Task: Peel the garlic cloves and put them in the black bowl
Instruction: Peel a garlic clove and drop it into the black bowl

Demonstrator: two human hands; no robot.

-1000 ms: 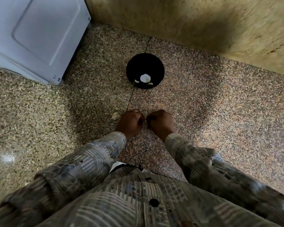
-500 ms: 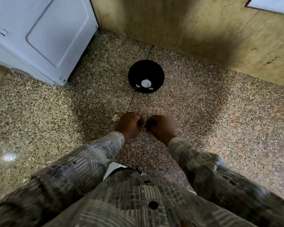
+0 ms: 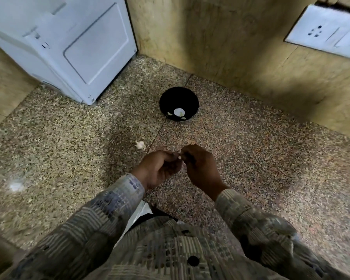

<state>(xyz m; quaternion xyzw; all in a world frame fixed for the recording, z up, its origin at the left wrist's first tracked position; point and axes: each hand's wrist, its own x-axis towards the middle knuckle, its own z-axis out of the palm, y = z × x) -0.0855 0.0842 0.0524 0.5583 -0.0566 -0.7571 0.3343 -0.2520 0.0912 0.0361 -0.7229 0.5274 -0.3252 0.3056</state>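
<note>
**White clove pinched between two hands**

A small white clove [image 3: 179,157] is held where both hands meet. It is pinched by the curled fingertips of the left hand [image 3: 160,168] and gripped from the other side by the curled fingers of the right hand [image 3: 200,168]. Only a sliver of it is seen, so whether skin remains on it cannot be told.

The grip is kept above speckled stone [image 3: 251,158]. Straight beyond the grip and well apart from it, the black bowl [image 3: 178,94] is set upright on the stone, with a few pale pieces [image 3: 178,112] lying at its bottom. Between grip and bowl the stone is crossed by a dark seam [image 3: 161,128]. A garlic piece [image 3: 140,145] is left on the stone just beyond and to the left of the grip, left of that seam.

Far beyond on the left a white appliance [image 3: 79,47] is stood against the wall [image 3: 220,47], which rises behind the bowl. A socket plate [image 3: 323,31] is mounted on the wall far to the right. Nearer than the grip, both wrists are covered by patterned sleeves [image 3: 113,203].
</note>
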